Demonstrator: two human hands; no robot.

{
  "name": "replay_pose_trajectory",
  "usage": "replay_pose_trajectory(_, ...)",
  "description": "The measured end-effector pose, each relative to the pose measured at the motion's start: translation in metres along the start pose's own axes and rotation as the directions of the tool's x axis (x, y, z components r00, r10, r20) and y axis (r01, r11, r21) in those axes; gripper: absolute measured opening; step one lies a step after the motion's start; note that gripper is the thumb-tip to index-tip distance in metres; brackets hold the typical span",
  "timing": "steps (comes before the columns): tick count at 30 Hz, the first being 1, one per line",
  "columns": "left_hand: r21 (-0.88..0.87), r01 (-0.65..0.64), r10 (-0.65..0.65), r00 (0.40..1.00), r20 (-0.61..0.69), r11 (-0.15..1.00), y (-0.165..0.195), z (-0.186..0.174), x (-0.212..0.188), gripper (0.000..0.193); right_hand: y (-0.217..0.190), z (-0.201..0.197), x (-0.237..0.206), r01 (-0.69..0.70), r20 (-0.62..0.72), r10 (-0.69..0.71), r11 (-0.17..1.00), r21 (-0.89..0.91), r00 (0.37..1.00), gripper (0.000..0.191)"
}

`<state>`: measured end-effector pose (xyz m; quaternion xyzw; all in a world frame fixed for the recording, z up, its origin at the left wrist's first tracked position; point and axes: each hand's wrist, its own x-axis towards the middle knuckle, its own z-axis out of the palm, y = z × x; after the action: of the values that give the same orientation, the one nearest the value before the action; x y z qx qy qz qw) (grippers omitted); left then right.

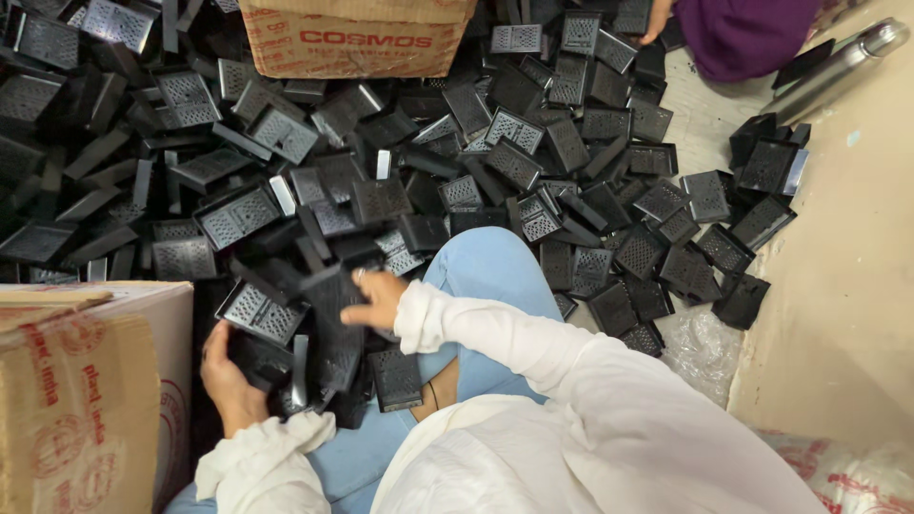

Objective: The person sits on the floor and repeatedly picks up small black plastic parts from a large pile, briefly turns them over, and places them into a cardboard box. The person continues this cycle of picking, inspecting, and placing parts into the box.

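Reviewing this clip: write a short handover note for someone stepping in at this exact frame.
Left hand grips a black vented plastic part beside the cardboard box.
Right hand hovers over the parts at the lap, blurred; whether it holds anything is unclear.
A large pile of black parts covers the floor ahead.
Done: cannot tell how many are handled.
Left: the pile looks mostly unsorted.

A heap of perforated plastic trays (381, 190) covers the floor (705, 114) ahead of the seated person's knee (486, 262). One cardboard box (357, 38) stands behind the heap; a second box (86, 390) sits at the near left, just beside the left hand (227, 381). That hand holds a tray (259, 314) — the right hand (376, 300) reaches over others in the lap. Far right, a steel flask (838, 67) lies by the wall (847, 286), with another person's hand (655, 21) behind the heap.
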<state>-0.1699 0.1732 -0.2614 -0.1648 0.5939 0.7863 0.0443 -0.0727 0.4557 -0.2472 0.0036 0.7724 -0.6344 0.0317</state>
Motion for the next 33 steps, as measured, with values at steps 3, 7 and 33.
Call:
replay_pose_trajectory(3, 0.060, 0.019, -0.015, 0.998, -0.060, 0.998, 0.017, 0.006, -0.014, 0.020, -0.006, -0.018, 0.013, 0.067, -0.156, -0.037, 0.980, 0.189, 0.987, 0.045)
replay_pose_trajectory(7, 0.554, -0.441, 0.481, 0.873, 0.083, 0.706, 0.044, 0.010, -0.062, 0.026, -0.026, -0.033, 0.011, -0.035, -0.178, 0.046, 0.997, 0.063, 0.983, 0.041)
replay_pose_trajectory(33, -0.550, 0.089, -0.016, 0.991, 0.135, 0.830, 0.057, 0.039, -0.145, 0.089, -0.156, 0.030, -0.068, 0.212, 0.080, -0.223, 0.970, 0.120, 0.972, 0.057)
